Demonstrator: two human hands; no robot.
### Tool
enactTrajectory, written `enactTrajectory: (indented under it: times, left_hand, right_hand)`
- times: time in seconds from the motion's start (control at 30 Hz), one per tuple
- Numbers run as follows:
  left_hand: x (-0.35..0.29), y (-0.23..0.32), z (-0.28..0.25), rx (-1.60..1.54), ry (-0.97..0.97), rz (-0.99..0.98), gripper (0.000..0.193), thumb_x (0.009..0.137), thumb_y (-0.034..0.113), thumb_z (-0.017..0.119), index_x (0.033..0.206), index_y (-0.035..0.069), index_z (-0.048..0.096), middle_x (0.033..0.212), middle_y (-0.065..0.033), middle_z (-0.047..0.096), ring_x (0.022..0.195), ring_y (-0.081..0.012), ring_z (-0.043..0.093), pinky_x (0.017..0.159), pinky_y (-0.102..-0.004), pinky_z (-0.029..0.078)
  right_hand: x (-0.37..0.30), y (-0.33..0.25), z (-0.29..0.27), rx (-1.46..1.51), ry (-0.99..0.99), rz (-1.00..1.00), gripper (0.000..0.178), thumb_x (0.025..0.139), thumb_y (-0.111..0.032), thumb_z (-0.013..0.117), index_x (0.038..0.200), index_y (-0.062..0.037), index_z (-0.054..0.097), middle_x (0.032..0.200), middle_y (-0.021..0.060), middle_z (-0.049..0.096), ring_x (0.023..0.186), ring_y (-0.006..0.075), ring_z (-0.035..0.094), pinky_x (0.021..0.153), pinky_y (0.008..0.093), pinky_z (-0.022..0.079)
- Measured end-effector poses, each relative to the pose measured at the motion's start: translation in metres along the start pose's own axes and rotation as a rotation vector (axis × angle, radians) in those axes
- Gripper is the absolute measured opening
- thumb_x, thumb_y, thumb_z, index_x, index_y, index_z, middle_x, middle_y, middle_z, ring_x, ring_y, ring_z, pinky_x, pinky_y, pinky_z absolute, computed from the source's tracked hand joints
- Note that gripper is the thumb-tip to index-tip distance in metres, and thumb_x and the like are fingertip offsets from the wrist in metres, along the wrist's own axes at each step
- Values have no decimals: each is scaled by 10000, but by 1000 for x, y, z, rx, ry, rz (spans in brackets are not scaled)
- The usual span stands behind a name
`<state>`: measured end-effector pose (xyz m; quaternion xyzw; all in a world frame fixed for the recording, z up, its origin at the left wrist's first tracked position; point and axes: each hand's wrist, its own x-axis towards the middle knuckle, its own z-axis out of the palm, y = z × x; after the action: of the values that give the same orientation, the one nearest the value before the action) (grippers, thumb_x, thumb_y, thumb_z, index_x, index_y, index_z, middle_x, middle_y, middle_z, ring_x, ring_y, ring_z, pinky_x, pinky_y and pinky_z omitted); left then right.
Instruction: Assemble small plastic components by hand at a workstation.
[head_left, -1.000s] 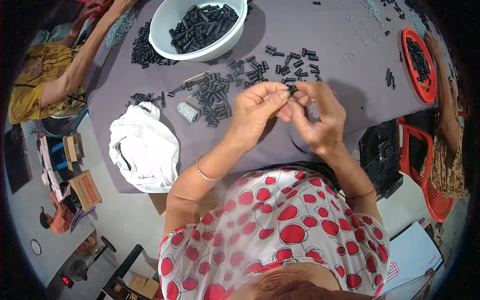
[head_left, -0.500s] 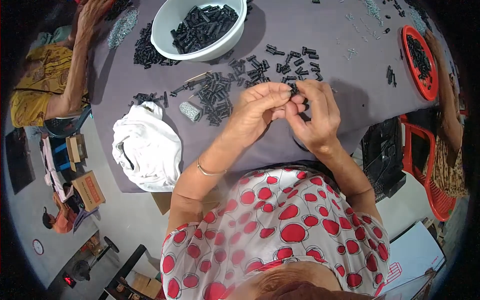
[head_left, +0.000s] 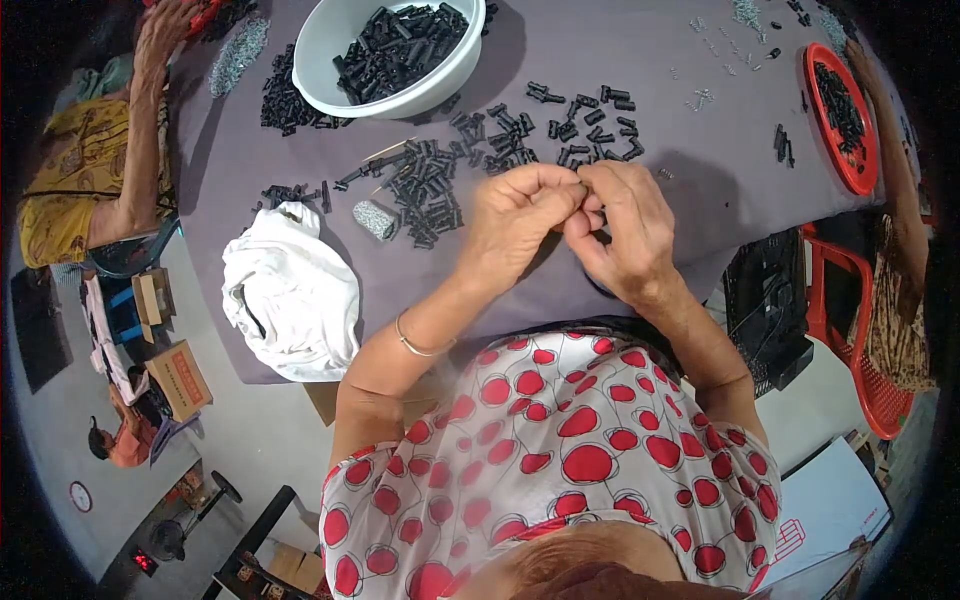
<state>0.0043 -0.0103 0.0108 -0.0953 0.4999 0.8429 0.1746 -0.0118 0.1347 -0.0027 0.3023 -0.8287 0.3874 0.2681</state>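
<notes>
My left hand [head_left: 520,220] and my right hand [head_left: 630,225] meet above the table, thumbs and fingertips pinched together. Between them is a small black plastic part, now almost wholly covered by the fingers. Just beyond my hands lie loose black plastic parts [head_left: 510,135], short and tube-like. To the left of my left hand is a denser heap of black parts [head_left: 427,190]. Beside that heap lies a speckled grey, rounded block [head_left: 375,220]. A few small metal springs [head_left: 665,174] rest near my right hand.
A white basin [head_left: 440,95] of black parts stands at the back left, beside another black pile [head_left: 283,100]. Crumpled white cloth [head_left: 290,310] lies at the left edge. A red tray [head_left: 860,175] is at right. Other people's arms [head_left: 143,130] reach in on both sides.
My fingertips have closed further together, so the black part that showed between them is now mostly hidden. The whole view has shifted slightly.
</notes>
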Motion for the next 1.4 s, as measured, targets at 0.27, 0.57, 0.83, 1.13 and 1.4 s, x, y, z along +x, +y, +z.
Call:
enactTrajectory:
  times: [0.27,0.57,0.83,1.13,1.4]
  left_hand:
    - [0,-1,2,-140,27,19,106,873,37,573,887,-58,618,833,-117,652,738,-140,625,688,-259,537]
    - [-1,0,3,-45,51,51,76,856,9,573,852,-56,613,776,-98,645,699,-125,620,642,-228,517]
    - [-2,4,6,18,44,48,80,852,14,572,839,-54,611,768,-89,642,684,-113,611,623,-225,505]
    - [1,1,1,-15,54,-55,221,918,160,456,937,-25,576,806,-34,582,713,-82,540,657,-218,464]
    - [2,-2,-5,111,-11,-35,243,924,173,426,1012,-24,538,962,-78,569,849,-148,595,752,-276,482]
  right_hand:
    - [5,-2,-3,-84,-59,23,453,555,-80,718,981,-16,576,753,69,543,641,246,557,545,334,465]
    - [7,-6,-7,-180,-162,25,428,574,-173,708,957,-28,581,707,35,500,614,206,550,518,325,470]
    - [8,-4,-9,-182,-167,2,346,573,-160,699,872,-39,576,696,39,491,606,205,548,510,321,469]
    - [3,9,-1,-126,-22,-54,224,540,-73,679,719,-66,543,588,27,468,504,200,516,447,307,440]
    - [1,13,-1,-153,-29,-72,222,538,-93,679,633,-80,480,571,31,441,487,207,495,433,314,423]
